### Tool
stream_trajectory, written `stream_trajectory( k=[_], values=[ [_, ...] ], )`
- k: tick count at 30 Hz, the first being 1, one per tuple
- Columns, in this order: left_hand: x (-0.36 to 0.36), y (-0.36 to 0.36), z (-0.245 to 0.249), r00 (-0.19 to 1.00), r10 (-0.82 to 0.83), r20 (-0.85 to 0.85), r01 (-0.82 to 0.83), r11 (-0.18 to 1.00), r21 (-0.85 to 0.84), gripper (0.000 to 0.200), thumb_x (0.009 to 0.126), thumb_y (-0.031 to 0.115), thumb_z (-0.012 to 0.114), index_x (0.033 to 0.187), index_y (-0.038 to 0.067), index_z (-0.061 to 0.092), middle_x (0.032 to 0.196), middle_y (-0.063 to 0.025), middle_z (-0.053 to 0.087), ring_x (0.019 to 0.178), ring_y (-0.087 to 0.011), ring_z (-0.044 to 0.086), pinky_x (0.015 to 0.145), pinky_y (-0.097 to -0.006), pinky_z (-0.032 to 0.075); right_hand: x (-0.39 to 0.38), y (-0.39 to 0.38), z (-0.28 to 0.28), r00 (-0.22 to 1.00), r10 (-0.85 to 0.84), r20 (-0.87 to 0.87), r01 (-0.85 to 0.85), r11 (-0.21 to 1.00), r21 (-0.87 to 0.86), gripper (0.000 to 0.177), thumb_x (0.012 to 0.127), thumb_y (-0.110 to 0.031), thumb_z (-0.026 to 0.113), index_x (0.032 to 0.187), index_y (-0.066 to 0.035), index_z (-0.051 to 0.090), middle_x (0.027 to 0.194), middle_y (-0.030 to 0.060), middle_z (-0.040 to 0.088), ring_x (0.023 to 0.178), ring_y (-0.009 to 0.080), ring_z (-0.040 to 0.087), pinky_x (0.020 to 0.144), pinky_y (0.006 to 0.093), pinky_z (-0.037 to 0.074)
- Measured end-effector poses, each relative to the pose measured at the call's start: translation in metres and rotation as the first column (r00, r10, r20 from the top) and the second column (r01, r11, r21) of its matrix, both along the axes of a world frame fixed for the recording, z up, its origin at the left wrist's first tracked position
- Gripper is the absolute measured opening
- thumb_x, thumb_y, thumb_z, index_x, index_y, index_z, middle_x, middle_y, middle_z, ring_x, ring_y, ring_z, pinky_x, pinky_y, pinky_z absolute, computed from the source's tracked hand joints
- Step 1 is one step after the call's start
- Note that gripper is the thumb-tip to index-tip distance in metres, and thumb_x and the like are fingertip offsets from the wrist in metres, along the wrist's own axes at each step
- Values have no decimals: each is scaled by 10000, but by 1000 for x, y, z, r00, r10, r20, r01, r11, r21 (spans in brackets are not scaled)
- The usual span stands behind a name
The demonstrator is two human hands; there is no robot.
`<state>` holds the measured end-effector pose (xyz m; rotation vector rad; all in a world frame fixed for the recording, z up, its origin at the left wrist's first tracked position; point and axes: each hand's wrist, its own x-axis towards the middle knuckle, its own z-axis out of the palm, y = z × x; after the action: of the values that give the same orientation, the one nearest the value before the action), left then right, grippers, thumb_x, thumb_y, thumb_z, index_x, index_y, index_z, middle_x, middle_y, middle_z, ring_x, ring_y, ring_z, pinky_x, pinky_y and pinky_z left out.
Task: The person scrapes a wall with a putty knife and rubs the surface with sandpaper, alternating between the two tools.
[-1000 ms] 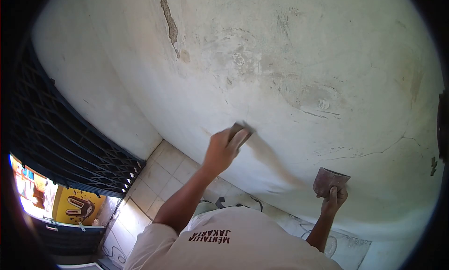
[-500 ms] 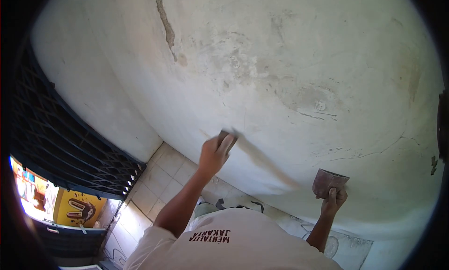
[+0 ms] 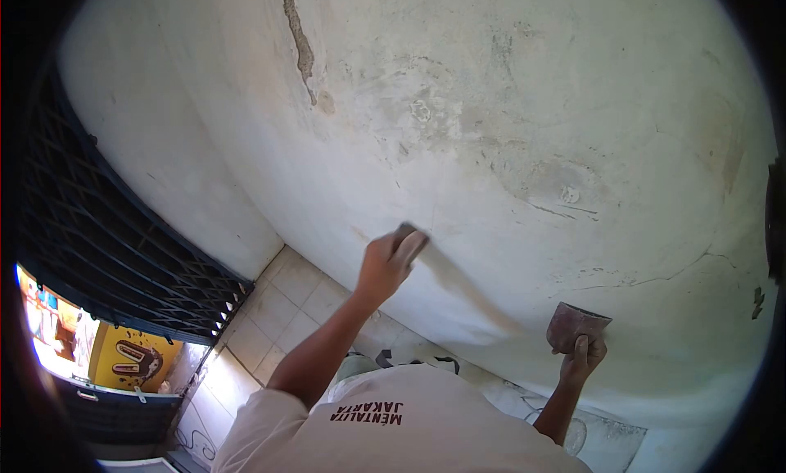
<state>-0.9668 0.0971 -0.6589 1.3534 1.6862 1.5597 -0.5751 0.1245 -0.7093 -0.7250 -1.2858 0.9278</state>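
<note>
My left hand (image 3: 385, 268) grips a small putty knife (image 3: 410, 238) and presses its blade flat against the patchy white wall (image 3: 508, 104), with a smooth, paler streak trailing down to the right of it. Lower right, my right hand (image 3: 583, 354) holds a rusty brown scraper (image 3: 575, 323) upright by its handle, close to the wall. My white shirt (image 3: 393, 432) with dark lettering fills the bottom of the view.
A black metal lattice gate (image 3: 123, 252) stands at the left, with a yellow sign (image 3: 135, 358) beyond it. Pale floor tiles (image 3: 274, 309) run along the wall's foot. A peeled strip (image 3: 299, 43) and thin cracks (image 3: 655, 272) mark the plaster.
My left hand slid the putty knife down-left along the wall, then back up to the right. My right hand with the scraper sank slightly.
</note>
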Motion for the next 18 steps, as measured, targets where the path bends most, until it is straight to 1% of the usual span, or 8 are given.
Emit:
stream_trajectory(
  k=[2, 3, 5, 7, 10, 13, 16, 18],
  values=[
    [4, -1, 20, 986, 6, 167, 22, 986, -165, 366, 948, 284, 589, 751, -23, 557, 516, -35, 475, 405, -85, 433, 410, -271, 365, -7, -2, 11, 998, -57, 2, 57, 998, -35, 400, 849, -360, 712, 829, 9, 560, 761, 51, 562, 565, 122, 547, 421, 294, 509],
    [3, -1, 25, 969, 17, 248, 45, 969, -242, 361, 951, 283, 584, 750, -15, 554, 513, -29, 468, 407, -77, 429, 407, -266, 358, -10, -1, 13, 998, -62, -11, 61, 997, -47, 395, 851, -355, 711, 830, 9, 560, 760, 51, 561, 563, 124, 547, 414, 296, 508],
    [1, -9, 22, 948, 37, 315, 42, 970, -241, 377, 955, 305, 580, 721, 14, 525, 520, -23, 477, 409, -77, 433, 401, -254, 347, -12, -5, 15, 997, -68, -26, 65, 994, -85, 384, 855, -346, 707, 833, 8, 560, 758, 53, 560, 557, 127, 547, 399, 300, 506],
    [-2, -17, 12, 920, 68, 386, 25, 973, -231, 384, 959, 317, 575, 719, 24, 513, 529, -23, 490, 409, -75, 432, 398, -245, 345, -12, -3, 13, 998, -41, -37, 39, 997, -66, 371, 859, -333, 702, 838, 9, 559, 759, 57, 564, 557, 131, 550, 390, 304, 508],
    [-12, -39, -36, 866, -11, 500, 166, 949, -267, 356, 968, 302, 558, 747, 27, 505, 542, -33, 521, 411, -77, 448, 395, -240, 352, -9, -3, 11, 999, -26, -32, 24, 998, -62, 376, 855, -335, 706, 847, 12, 563, 766, 60, 574, 562, 136, 558, 391, 307, 515],
    [-13, -49, -52, 872, 21, 490, 148, 941, -303, 313, 973, 270, 543, 784, 22, 509, 556, -45, 540, 412, -81, 459, 394, -238, 360, -4, -1, 5, 999, -33, -30, 31, 997, -71, 388, 848, -342, 713, 855, 18, 568, 772, 61, 580, 570, 143, 568, 398, 309, 522],
    [-4, -21, -20, 923, -52, 381, 150, 961, -232, 301, 974, 265, 540, 812, 12, 529, 569, -50, 553, 415, -86, 467, 399, -238, 372, -5, -2, 5, 999, -46, -28, 44, 995, -92, 397, 841, -347, 718, 858, 21, 572, 774, 62, 584, 577, 148, 575, 403, 312, 526],
    [4, 0, 9, 915, -138, 379, 202, 970, -134, 289, 971, 259, 549, 847, -2, 552, 561, -44, 545, 414, -85, 469, 402, -239, 375, -6, -3, 9, 999, -42, -24, 40, 995, -88, 402, 839, -350, 719, 858, 24, 573, 773, 63, 585, 576, 151, 578, 407, 317, 528]
  ],
)
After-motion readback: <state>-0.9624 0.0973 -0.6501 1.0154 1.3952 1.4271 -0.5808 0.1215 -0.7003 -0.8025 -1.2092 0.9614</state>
